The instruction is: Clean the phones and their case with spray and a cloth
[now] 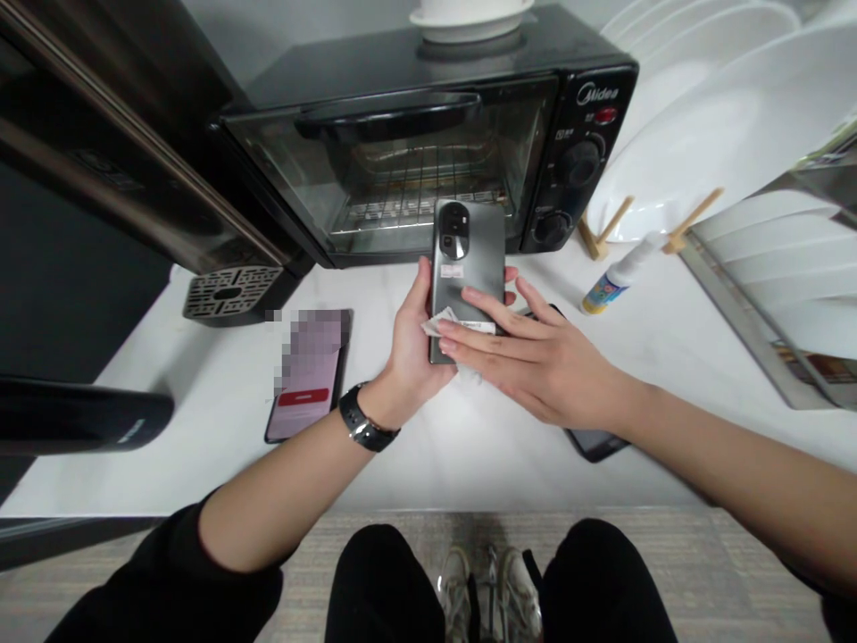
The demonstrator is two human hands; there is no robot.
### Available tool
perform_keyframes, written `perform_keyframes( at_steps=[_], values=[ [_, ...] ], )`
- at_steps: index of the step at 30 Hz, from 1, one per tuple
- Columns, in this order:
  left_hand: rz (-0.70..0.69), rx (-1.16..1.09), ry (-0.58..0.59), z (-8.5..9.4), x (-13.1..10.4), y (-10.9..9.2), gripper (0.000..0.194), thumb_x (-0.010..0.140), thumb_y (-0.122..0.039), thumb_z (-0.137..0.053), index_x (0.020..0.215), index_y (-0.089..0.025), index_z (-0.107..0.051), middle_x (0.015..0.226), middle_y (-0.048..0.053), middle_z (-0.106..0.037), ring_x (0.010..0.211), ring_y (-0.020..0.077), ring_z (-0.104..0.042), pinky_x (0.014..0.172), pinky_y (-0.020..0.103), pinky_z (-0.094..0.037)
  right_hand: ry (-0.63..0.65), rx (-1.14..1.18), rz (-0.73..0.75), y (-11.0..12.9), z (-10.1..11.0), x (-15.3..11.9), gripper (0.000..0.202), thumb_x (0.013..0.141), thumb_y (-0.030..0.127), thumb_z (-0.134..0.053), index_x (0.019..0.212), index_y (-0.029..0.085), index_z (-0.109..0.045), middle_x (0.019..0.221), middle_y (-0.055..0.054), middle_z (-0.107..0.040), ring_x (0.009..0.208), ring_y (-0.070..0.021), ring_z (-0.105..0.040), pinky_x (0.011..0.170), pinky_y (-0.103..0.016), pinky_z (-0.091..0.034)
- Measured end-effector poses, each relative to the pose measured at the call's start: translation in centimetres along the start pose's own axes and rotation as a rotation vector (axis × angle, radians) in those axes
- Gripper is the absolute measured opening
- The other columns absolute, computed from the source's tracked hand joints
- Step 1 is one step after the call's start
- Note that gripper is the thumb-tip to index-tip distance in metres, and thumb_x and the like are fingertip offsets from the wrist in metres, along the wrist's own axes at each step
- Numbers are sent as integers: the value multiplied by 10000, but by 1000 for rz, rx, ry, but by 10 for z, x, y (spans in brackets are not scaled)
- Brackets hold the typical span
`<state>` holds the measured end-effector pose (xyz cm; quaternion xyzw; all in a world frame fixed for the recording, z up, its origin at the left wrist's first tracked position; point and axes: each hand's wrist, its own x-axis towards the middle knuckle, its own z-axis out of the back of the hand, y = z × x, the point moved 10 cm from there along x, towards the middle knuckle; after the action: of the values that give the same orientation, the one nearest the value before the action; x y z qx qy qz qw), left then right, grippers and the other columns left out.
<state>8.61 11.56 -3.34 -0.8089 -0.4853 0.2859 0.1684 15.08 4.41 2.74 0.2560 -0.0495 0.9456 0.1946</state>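
Note:
My left hand [407,335] holds a dark grey smartphone [477,246] from the left and beneath, its fingertips showing at the right edge. The phone's back faces up, with the camera block at the far end and a small label below it. Across the near part of the back lies my right hand [536,357], fingers stretched, pressing a small white wipe [438,323] against the surface. A white strip label shows beside the fingers. Part of the wipe is hidden under the hand. Another dark phone or tablet [594,444] lies partly covered below my right hand.
A phone with a lit screen [304,420] lies on the white counter [220,429] at left. Behind stands a black toaster oven [388,170]. A spray bottle [612,284] and white plates [710,134] in a rack are at right. A machine with a drip tray [231,295] stands left.

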Motion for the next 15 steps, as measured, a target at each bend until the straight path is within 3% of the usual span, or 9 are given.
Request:
perform_keyframes(
  at_steps=[3,5,9,12,15],
  values=[
    [-46,-30,-18,-4,0,-5,600,1093,-591,-341,1391,-188,-671,1176,82,-796,1215,267,-728,1036,367,-588,-71,-42,-196,-25,8,-3,602,1082,242,-443,1663,218,-286,1686,-38,-436,1655,-298,-209,1340,-676,-129],
    [-41,5,8,-7,1,-2,519,1101,-531,-381,1388,-211,-672,1142,59,-805,1169,259,-750,1029,381,-599,-108,-90,-344,-43,13,-8,646,1091,299,-431,1691,237,-200,1711,-70,-390,1655,-334,-195,1317,-714,-141],
    [193,108,85,-9,-5,27,452,1078,-526,-463,1350,-254,-700,1046,54,-819,1003,271,-796,922,424,-650,-156,-115,-499,-60,21,-15,696,1100,355,-385,1711,253,-66,1767,-100,-254,1667,-342,-130,1322,-704,-116],
    [341,193,68,-3,-11,45,501,1059,-569,-480,1319,-213,-718,1005,97,-822,882,282,-803,840,438,-667,-164,-80,-470,-54,25,-12,666,1102,325,-355,1708,223,-99,1771,-121,-243,1672,-308,-114,1341,-655,-95],
    [241,160,51,-4,-6,38,445,1064,-495,-515,1352,-213,-701,1062,83,-821,945,267,-800,888,401,-652,-107,-15,-316,-34,19,-5,661,1085,303,-368,1694,151,-159,1756,-144,-278,1677,-287,-70,1353,-626,-53]
  ],
)
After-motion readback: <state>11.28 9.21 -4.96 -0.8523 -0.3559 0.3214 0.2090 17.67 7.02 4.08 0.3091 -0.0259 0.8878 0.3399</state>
